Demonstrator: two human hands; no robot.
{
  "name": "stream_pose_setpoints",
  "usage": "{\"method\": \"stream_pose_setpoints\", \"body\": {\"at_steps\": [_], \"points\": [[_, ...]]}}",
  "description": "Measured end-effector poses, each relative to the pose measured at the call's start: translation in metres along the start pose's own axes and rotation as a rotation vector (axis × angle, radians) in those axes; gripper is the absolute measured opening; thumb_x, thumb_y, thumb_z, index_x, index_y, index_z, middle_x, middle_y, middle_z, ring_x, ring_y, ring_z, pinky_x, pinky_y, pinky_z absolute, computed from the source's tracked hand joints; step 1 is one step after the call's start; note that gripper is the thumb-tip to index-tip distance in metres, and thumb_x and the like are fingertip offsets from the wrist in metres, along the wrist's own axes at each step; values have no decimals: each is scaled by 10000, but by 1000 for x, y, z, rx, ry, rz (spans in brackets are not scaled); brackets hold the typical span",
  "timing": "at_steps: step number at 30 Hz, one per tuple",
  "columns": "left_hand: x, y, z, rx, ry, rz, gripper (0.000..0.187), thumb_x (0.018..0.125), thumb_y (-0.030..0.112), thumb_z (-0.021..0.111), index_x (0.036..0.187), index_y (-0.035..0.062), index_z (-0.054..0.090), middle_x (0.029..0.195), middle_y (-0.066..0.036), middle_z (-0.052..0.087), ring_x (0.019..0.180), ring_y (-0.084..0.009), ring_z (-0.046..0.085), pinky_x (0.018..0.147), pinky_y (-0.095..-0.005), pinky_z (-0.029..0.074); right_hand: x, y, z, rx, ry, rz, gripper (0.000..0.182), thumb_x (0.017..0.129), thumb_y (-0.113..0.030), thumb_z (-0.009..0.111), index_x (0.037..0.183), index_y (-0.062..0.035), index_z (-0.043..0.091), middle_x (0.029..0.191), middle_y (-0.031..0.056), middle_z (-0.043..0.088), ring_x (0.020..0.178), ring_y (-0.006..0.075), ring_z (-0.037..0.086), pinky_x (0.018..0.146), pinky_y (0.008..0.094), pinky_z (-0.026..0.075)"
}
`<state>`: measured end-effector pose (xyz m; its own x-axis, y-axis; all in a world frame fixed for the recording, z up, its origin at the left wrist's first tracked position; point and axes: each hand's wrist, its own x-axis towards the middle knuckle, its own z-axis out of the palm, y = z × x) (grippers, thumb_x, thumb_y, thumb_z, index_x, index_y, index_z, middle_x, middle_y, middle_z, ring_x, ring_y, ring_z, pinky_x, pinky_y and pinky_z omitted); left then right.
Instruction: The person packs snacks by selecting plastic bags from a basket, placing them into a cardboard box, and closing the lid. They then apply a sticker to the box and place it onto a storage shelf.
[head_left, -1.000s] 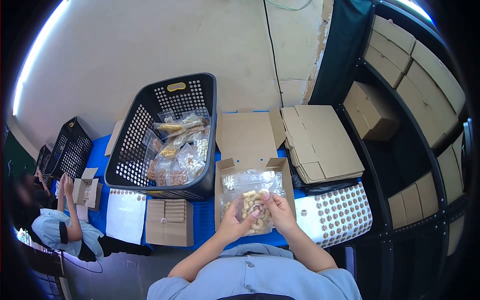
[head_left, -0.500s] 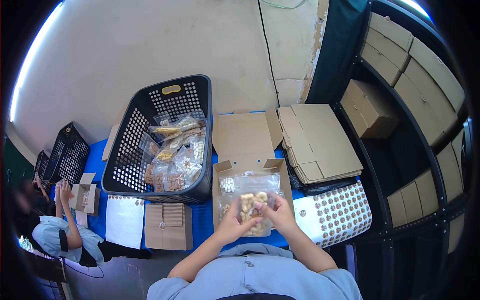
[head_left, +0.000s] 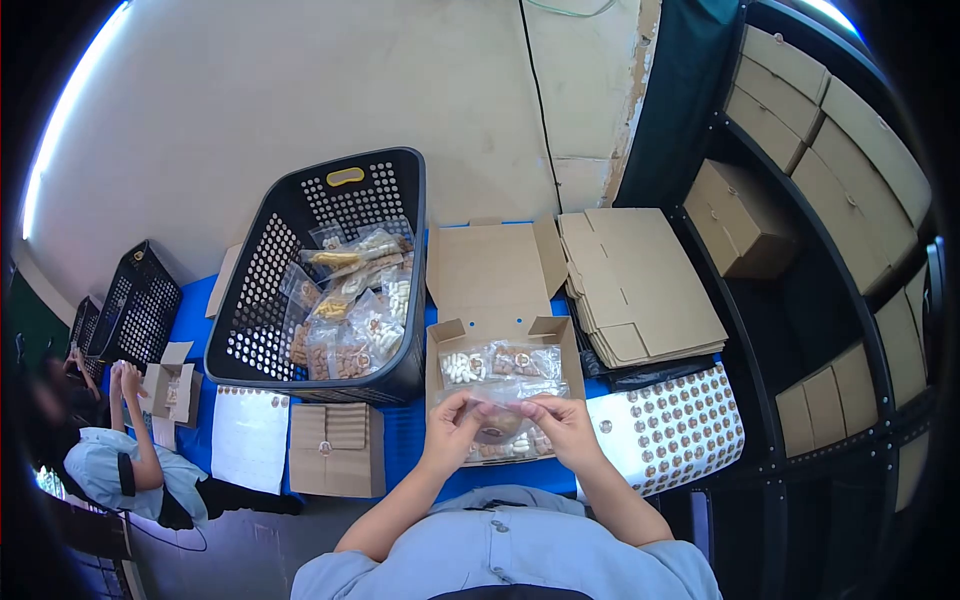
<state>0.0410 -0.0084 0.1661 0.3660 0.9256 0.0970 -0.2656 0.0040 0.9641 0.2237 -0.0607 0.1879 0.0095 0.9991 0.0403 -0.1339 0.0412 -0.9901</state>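
Note:
My left hand point(head_left: 447, 432) and my right hand point(head_left: 561, 424) together pinch the top edge of a clear plastic bag point(head_left: 499, 425) of small tan pieces, held over the near end of an open cardboard box point(head_left: 497, 290). Other clear bags of white and brown pieces point(head_left: 500, 364) lie inside the box, just beyond my fingers. The box lid stands open toward the wall.
A black perforated basket point(head_left: 255, 300) with several filled bags sits left of the box. A closed small box point(head_left: 338, 449) and white sheet point(head_left: 250, 438) lie at left, flat cardboard blanks point(head_left: 640, 285) and a sticker sheet point(head_left: 670, 425) at right. Another person point(head_left: 125, 455) works far left.
The bag I held upright in front of me has come down flatter over the box; my hands have spread apart along its top edge.

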Motion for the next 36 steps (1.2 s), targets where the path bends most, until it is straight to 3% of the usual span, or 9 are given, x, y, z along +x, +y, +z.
{"method": "stream_pose_setpoints", "body": {"at_steps": [6,8,9,13,17,23,30,32,36], "points": [[9,10,-9,-16,-88,-19,198,989,188,553,997,-2,611,967,-36,643,914,-107,589,878,-269,454,-8,-15,-7,-204,-145,-57,335,1021,-216,467,1187,10,651,1096,118,676,1033,180,614,917,308,464],[11,17,2,212,168,263,211,1003,207,514,1069,14,572,1048,-63,617,986,-142,570,936,-298,425,-10,-17,-5,-124,-22,-28,342,1022,-220,463,1212,6,635,1104,132,673,1048,187,609,919,309,464],[9,16,-7,248,78,223,333,1002,263,505,1234,23,501,1248,-101,534,1145,-196,520,1028,-322,374,-10,-18,-3,-41,101,2,351,1023,-225,458,1238,2,619,1113,145,670,1063,193,604,922,311,463],[-2,22,12,529,-221,355,656,921,361,626,1414,-1,389,1424,-196,422,1337,-297,400,1116,-410,278,-8,-21,6,-350,89,-283,347,998,-231,517,1263,-25,605,1136,123,620,1002,223,586,907,331,457],[-15,4,29,198,-103,125,535,948,325,587,1369,15,475,1310,-166,560,1202,-294,545,1122,-441,278,-6,-26,23,-524,176,-368,327,887,-151,649,1196,-45,644,1179,130,533,1017,268,551,897,344,448],[-11,-7,10,404,-170,228,324,1008,252,482,1164,30,658,1007,-154,694,1042,-240,636,1127,-415,298,-2,-12,9,-496,236,-332,254,795,-98,735,1038,-32,701,1013,101,568,952,208,562,861,302,443],[-14,3,3,147,-335,-49,410,1020,315,449,1274,21,580,1167,-138,638,1134,-227,581,1076,-394,347,-1,-13,-6,-148,66,-97,215,961,-147,575,1044,-2,709,955,90,645,935,131,586,848,260,447],[-7,6,11,117,-61,133,524,1007,372,464,1393,19,452,1290,-143,557,1214,-242,520,1053,-363,360,-1,-21,-4,-164,229,-162,225,960,-150,572,1074,-6,702,975,96,648,962,145,586,857,267,449],[0,-7,-2,284,-227,218,632,986,406,500,1459,21,335,1347,-159,504,1248,-268,487,1065,-364,348,-4,-12,7,-444,262,-380,260,946,-134,574,1157,-15,670,1037,116,641,1019,197,584,887,296,451]]}}
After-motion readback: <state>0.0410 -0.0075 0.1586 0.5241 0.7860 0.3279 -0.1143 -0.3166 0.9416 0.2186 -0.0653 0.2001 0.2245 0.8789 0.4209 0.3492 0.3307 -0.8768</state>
